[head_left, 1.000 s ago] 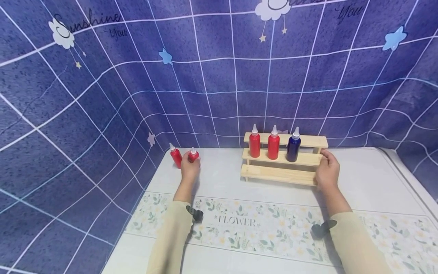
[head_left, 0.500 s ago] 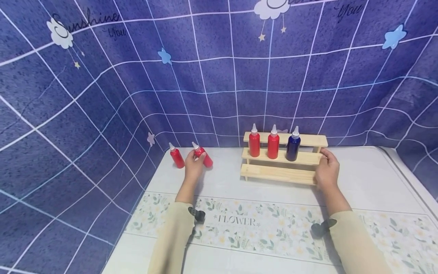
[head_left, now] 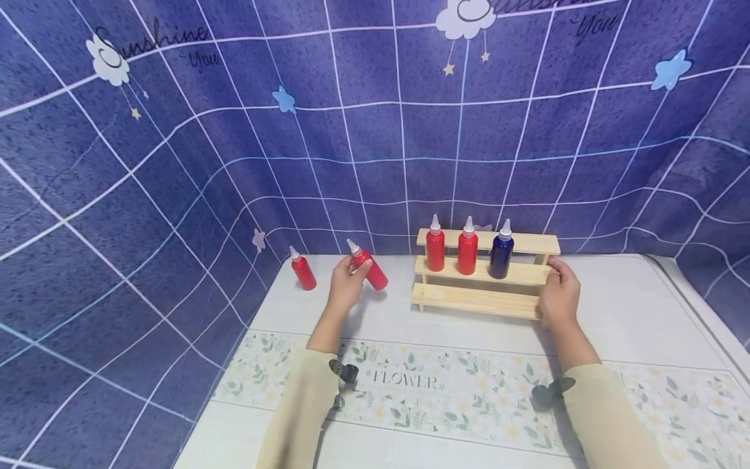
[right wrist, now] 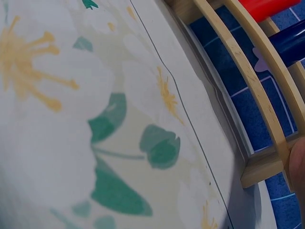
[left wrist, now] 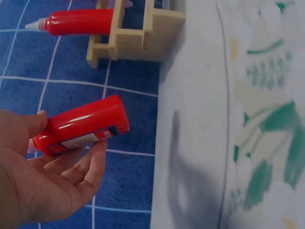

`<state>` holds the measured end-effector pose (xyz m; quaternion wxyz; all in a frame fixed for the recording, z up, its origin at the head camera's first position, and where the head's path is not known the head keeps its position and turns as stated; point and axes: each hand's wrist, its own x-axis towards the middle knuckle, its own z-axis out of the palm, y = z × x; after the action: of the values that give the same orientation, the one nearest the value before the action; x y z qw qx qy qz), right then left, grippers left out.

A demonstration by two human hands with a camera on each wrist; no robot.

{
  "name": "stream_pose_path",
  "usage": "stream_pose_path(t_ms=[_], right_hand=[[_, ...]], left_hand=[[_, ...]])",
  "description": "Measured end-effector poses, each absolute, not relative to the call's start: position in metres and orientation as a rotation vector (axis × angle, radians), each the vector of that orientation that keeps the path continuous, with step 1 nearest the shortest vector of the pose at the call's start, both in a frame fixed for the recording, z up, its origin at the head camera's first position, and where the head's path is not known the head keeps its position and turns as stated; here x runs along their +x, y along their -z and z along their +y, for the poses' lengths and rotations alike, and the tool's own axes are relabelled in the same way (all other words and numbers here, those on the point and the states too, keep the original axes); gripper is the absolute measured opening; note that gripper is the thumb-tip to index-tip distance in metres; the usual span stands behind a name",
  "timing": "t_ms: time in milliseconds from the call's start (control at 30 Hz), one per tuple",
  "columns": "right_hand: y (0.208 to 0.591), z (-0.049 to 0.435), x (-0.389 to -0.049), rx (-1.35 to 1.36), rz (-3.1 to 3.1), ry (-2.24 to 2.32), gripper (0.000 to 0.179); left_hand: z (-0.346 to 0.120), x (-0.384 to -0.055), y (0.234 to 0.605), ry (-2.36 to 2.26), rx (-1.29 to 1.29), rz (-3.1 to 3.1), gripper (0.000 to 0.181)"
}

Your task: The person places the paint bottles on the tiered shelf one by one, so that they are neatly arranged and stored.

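Observation:
A red squeeze bottle (head_left: pixel 375 273) with a white pointed cap is held near its top between the thumb and fingers of my left hand (head_left: pixel 346 285). It leans with its base to the right, above the table, as the left wrist view (left wrist: pixel 86 121) shows too. My right hand (head_left: pixel 560 293) grips the right end of a three-step wooden rack (head_left: pixel 477 298). On the rack's middle step stand two red bottles, the left one (head_left: pixel 435 253) and the right one (head_left: pixel 467 255), plus a dark blue bottle (head_left: pixel 500 257). Only a sliver of the right hand (right wrist: pixel 298 167) shows in the right wrist view.
Another red bottle (head_left: pixel 304 273) stands, slightly leaning in view, at the table's back left. A blue gridded curtain (head_left: pixel 375 130) hangs behind and to the left. A floral band (head_left: pixel 410 391) marked FLOWER crosses the white table (head_left: pixel 387 319).
My left hand has moved right, away from the other red bottle and toward the rack, carrying its bottle, which now tilts with its base outward. The right hand stays on the rack.

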<state>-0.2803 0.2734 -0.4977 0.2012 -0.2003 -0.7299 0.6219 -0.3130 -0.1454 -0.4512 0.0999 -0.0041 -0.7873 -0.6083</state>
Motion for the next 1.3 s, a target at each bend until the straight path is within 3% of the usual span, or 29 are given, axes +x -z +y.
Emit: stream_pose_path(t_ms=[1300], right_hand=[[0.498, 0.274, -0.28, -0.549, -2.045, -1.73, 0.049]], left_hand=[[-0.107, -0.294, 0.443, 1.708, -0.207, -2.482, 0.045]])
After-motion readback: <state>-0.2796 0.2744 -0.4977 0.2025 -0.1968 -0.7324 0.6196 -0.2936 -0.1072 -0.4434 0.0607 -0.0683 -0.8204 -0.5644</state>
